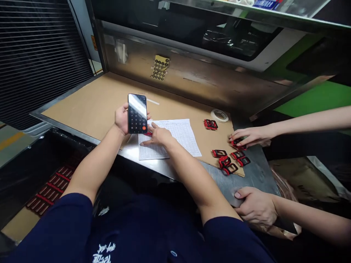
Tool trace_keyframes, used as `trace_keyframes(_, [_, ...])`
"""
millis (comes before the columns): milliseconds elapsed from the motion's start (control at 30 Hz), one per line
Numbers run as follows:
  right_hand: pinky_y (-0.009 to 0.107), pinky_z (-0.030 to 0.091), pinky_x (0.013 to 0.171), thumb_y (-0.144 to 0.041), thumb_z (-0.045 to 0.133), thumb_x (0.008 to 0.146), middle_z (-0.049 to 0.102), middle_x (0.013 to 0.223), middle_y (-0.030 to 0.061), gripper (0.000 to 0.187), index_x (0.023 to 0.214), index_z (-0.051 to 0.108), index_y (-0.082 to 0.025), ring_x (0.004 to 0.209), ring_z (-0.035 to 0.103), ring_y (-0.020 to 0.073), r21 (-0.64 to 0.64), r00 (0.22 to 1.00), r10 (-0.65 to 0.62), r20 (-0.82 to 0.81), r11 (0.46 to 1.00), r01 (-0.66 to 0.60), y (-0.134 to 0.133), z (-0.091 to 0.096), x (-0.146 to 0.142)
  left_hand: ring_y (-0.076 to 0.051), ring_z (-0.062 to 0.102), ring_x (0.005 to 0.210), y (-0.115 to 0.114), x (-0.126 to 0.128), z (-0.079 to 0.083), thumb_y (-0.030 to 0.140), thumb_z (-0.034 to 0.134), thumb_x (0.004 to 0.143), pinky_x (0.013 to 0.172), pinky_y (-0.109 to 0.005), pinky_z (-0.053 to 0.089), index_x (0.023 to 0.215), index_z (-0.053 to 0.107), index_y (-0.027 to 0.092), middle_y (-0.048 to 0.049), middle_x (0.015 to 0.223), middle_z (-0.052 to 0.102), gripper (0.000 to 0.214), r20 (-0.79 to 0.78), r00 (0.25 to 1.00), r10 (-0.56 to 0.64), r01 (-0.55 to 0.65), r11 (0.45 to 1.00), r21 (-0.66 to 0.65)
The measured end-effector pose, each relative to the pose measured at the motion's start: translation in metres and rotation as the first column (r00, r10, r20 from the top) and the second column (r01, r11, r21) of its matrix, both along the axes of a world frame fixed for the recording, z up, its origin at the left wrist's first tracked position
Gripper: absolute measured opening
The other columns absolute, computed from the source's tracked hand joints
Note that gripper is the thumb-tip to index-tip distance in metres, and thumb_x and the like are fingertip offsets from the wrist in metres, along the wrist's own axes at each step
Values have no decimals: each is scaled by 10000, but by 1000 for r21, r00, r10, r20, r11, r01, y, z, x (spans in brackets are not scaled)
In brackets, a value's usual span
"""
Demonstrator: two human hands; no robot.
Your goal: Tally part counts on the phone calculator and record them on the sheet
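Head view, and here's the left hand [122,119] closed tight around a smartphone [137,113] showing a calculator, held just above the worktop [95,102]! The right hand [158,136] lies open, fingers spread on a printed grid sheet [170,138]. Off to the right, a co-worker's hand [252,136] touches red-and-black plastic frames [238,143].

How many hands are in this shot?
4: the person's left hand holds a phone; their right hand lies on a paper sheet; another hand touches red-black parts; a fourth hand rests at a metal counter's edge.
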State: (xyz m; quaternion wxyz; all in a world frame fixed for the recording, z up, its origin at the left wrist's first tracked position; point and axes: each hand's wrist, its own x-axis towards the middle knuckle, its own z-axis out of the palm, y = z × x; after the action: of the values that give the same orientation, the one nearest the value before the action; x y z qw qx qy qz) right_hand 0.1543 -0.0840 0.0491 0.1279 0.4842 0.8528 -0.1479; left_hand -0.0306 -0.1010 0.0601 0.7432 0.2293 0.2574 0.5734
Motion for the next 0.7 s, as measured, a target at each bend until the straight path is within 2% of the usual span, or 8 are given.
trace_keyframes(67, [480,538,1084,-874,703,757,179,1805,77,1174,1713,239,-376,1411,579,414,-3,999,-47,-14,999,47,-4,-2,5,-358,797,893,31,-2,-4,496,290,964,803,-509,640,1058,752,54,-249,1012,793,647,-41,997,-71,70,997,-38])
trace_keyframes(167, [515,544,1070,-906,677,747,204,1797,100,1186,1709,265,-348,1394,587,444,5,992,-123,-22,992,123,-5,-5,16,-346,798,838,67,8,-10,518,320,944,796,-499,637,1031,760,69,-244,968,797,635,-110,966,-232,217,967,-134])
trace_keyframes(233, [530,543,1068,-916,665,747,217,1794,103,1169,1699,299,-345,1384,593,451,18,987,-156,-32,987,157,-3,-7,24,-349,798,834,86,19,-17,525,361,929,833,-507,631,1031,768,68,-241,938,798,620,-120,942,-314,292,940,-175])
trace_keyframes(333, [524,555,1048,-921,657,752,191,1803,79,1134,1686,321,-372,1352,623,433,36,984,-172,-53,984,174,-2,-12,36,-349,800,860,106,32,-30,513,419,908,873,-494,626,1043,776,65,-232,921,799,589,-109,911,-398,378,910,-170])
trace_keyframes(433, [505,573,1025,-895,662,779,226,1795,49,1075,1672,352,-384,1332,647,401,66,980,-156,-127,984,165,-5,-20,46,-361,803,881,115,33,-43,519,437,904,845,-485,634,1065,774,62,-240,984,801,590,-103,892,-440,425,894,-144])
trace_keyframes(533, [480,567,1040,-810,676,841,352,1750,37,938,1626,465,-341,1347,640,371,99,962,-186,-202,973,209,-10,-27,56,-375,803,891,113,30,-48,493,440,910,829,-504,639,1075,773,66,-244,1030,800,566,-108,875,-472,453,877,-160])
trace_keyframes(633, [411,575,949,-576,679,937,578,1600,20,616,1495,636,-318,1228,703,313,213,942,-232,-243,934,285,-14,-28,66,-369,801,895,110,30,-46,480,406,937,834,-507,641,1059,776,75,-232,1032,800,562,-114,842,-527,504,845,-178])
trace_keyframes(700, [361,550,878,-387,598,992,762,1343,34,403,1353,743,-283,1090,732,260,356,925,-208,-317,878,320,-18,-24,71,-351,798,863,111,32,-46,478,388,951,827,-487,644,998,777,78,-223,978,798,560,-120,830,-544,515,831,-208])
